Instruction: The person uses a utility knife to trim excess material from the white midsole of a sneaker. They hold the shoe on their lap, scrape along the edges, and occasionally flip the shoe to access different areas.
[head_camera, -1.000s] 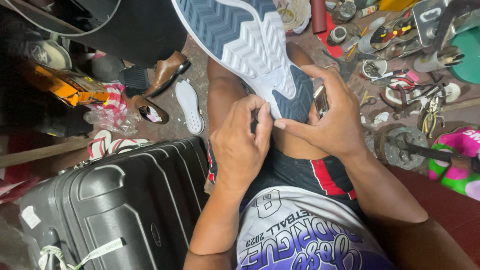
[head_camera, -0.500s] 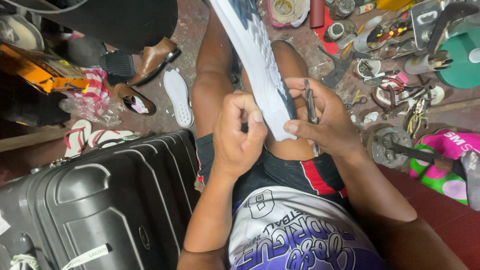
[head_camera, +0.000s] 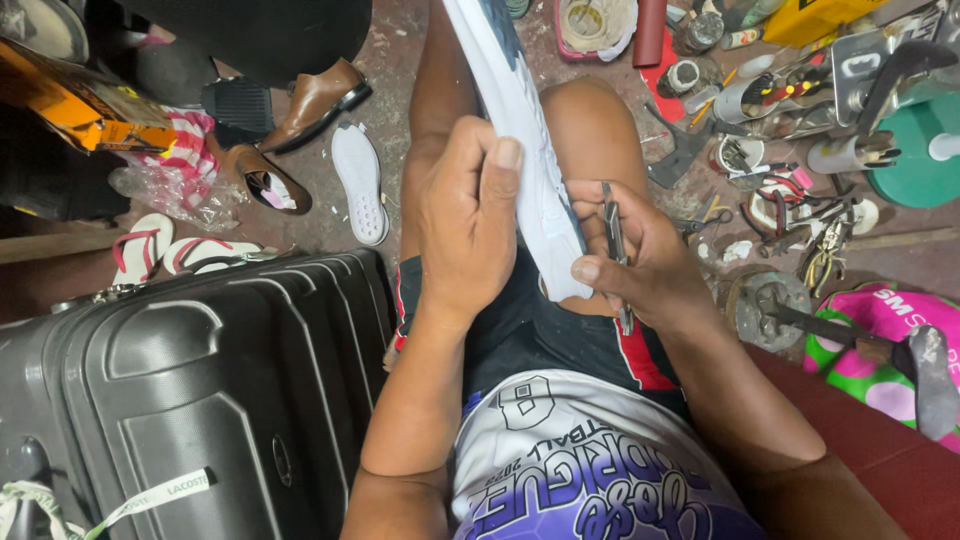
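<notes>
both hands (head_camera: 470, 215) curled, gripping

Flat orange-and-black cardboard package (head_camera: 85, 100) at upper left, lying tilted above a crumpled clear plastic bag (head_camera: 165, 195). Narrow white paper tag strip with dark print (head_camera: 160, 495) stuck low on the dark grey hard-shell suitcase (head_camera: 200, 380), tied to white cord at the bottom left corner. Yellow box-like package (head_camera: 815, 18) at the top right edge, partly cut off.

A left hand (head_camera: 470, 215) grips a white-soled shoe (head_camera: 525, 150) edge-up over bare knees; the right hand (head_camera: 640, 265) pinches its heel, holding a metal tool (head_camera: 615, 245).
</notes>
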